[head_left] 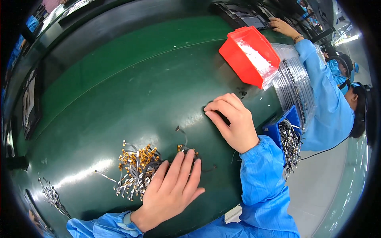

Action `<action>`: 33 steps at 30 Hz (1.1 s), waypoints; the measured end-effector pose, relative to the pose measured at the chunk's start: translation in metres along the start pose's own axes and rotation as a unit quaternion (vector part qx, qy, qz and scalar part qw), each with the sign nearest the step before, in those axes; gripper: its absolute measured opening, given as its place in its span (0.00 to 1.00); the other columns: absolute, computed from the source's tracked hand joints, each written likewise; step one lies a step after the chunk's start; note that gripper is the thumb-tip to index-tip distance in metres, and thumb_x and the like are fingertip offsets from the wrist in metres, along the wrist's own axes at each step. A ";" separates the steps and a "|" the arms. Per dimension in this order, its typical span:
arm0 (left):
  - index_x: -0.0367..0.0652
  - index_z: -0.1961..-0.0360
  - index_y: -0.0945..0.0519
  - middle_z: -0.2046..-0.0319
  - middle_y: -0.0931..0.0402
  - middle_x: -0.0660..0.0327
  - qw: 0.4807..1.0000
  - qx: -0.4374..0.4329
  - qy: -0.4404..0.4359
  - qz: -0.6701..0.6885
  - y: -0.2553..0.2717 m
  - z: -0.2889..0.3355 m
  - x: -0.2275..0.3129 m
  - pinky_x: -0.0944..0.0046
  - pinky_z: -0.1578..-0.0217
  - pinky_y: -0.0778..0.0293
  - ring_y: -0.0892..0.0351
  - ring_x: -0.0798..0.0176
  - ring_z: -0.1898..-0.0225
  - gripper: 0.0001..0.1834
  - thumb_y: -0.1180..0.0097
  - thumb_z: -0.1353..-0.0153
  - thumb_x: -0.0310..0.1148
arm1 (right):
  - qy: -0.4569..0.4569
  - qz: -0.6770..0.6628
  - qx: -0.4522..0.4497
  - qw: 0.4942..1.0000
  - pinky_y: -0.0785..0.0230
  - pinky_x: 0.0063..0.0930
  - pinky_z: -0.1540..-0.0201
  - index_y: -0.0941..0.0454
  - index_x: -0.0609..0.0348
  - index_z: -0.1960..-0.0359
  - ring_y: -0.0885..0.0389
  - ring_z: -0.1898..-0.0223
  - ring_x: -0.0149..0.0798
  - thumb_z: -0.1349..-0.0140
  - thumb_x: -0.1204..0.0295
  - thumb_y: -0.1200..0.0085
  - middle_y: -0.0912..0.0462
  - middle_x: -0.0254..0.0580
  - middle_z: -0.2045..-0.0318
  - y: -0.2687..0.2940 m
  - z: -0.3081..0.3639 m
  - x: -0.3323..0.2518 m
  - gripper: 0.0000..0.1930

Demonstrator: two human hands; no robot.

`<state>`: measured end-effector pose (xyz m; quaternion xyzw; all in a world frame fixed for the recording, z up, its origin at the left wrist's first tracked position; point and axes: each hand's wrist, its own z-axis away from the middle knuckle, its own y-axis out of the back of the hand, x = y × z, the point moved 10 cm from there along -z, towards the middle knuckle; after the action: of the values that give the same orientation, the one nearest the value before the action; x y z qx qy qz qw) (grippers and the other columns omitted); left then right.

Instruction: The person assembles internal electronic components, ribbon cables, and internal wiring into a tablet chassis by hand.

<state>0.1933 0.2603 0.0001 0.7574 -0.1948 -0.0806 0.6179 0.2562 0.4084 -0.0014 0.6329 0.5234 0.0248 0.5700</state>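
My left hand (170,192) lies flat with its fingers stretched out. It rests at the right side of a pile of small flat flex cables (137,162), grey and white with orange-gold ends. Its fingertips cover part of a few more cables, and one loose cable (184,135) with a dark round end curves out beyond them. Farther right, my right hand (236,123) is closed in a pinch above the green work surface (119,99). A tiny dark speck shows at its fingertips, too small to name.
A red bin (234,59) with white pieces stands at the far right, beside stacked clear trays (291,85). Nearer is a blue bin (274,129) full of cables. More cables (51,196) lie at the left. A co-worker's blue sleeve (325,87) reaches in from the right.
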 end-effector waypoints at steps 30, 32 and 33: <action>0.44 0.53 0.20 0.49 0.23 0.57 0.999 -0.009 -0.037 -0.004 -0.004 -0.005 0.021 0.59 0.51 0.32 0.27 0.57 0.49 0.29 0.57 0.36 0.58 | 0.016 0.021 -0.010 1.000 0.30 0.34 0.64 0.21 0.59 0.68 0.25 0.68 0.45 0.48 0.79 0.38 0.23 0.41 0.72 0.008 0.002 0.000 0.06; 0.45 0.53 0.20 0.49 0.23 0.58 0.999 0.001 -0.035 0.001 -0.006 -0.002 0.020 0.59 0.51 0.32 0.27 0.57 0.49 0.29 0.57 0.36 0.58 | -0.072 0.085 0.002 0.994 0.34 0.28 0.69 0.21 0.61 0.71 0.26 0.72 0.40 0.49 0.82 0.39 0.23 0.40 0.74 0.008 0.007 0.005 0.05; 0.45 0.53 0.20 0.49 0.23 0.58 0.999 0.001 -0.034 0.001 -0.006 -0.002 0.019 0.59 0.51 0.32 0.27 0.57 0.49 0.29 0.57 0.36 0.58 | -0.074 0.084 0.007 0.994 0.36 0.27 0.71 0.22 0.61 0.70 0.28 0.73 0.40 0.48 0.82 0.40 0.24 0.39 0.75 0.008 0.009 0.006 0.05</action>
<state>0.2128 0.2556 -0.0031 0.7544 -0.2169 -0.1058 0.6105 0.2698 0.4079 -0.0018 0.6787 0.4251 0.0223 0.5984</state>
